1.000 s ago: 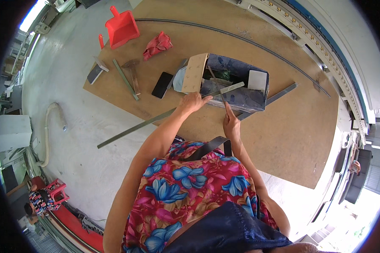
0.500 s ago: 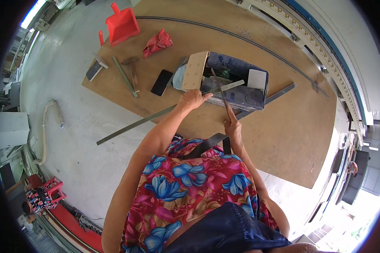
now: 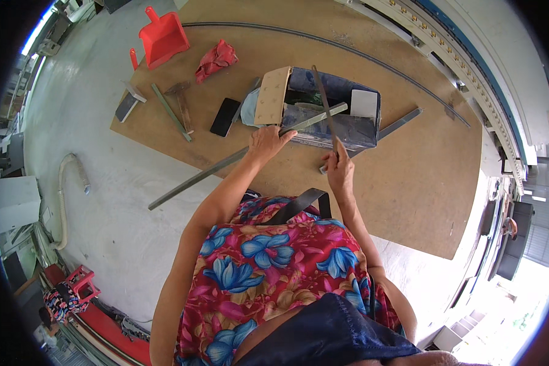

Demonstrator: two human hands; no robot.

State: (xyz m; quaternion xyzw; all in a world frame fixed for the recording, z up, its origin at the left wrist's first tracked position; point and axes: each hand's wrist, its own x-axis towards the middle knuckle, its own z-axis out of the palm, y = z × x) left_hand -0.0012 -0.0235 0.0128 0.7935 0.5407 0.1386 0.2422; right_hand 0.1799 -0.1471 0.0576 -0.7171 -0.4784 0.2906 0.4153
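My left hand [image 3: 266,141] is closed round a long, narrow grey-green metal bar [image 3: 195,178], which slants from lower left up to the box. A slim, dark metal file [image 3: 323,91] is gripped in my right hand [image 3: 340,168] and points away from me. It crosses over the bar near the bar's far end. Just behind both hands stands an open, dark blue cardboard box [image 3: 366,130] with a tan flap [image 3: 272,97] folded out. The bar's far end overlaps the box's near wall. Inside the box, most contents are too dark to make out.
Another flat metal strip [image 3: 401,123] lies by the box on the brown board table [image 3: 409,201]. To the left are a phone [image 3: 225,117], a hammer [image 3: 180,104], a short bar [image 3: 171,113], a red cloth [image 3: 217,61] and a red dustpan [image 3: 165,41].
My right hand has pushed the file forward, so more of it reaches past the bar. My left hand keeps its hold on the bar. The whole view has shifted slightly.
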